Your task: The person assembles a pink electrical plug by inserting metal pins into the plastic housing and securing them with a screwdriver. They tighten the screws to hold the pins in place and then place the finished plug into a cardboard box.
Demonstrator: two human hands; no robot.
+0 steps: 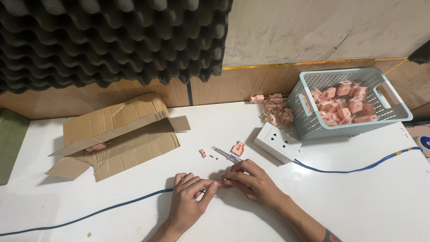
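White counter (340,197) under dark foam spreads before you, bearing torn cardboard (121,134), a pale-blue basket (313,125) of pink plugs, a white socket block (277,142) and a blue cable (89,215). Your left hand (188,201) and right hand (251,179) pinch one small pink plug part (222,181) between closed fingertips, near a screwdriver (226,155).

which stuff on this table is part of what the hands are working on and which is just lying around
In use: left hand and right hand pinching a small part; blue cable; screwdriver; pink plug half.

Lying about: cardboard box; basket of pink plugs; white socket.
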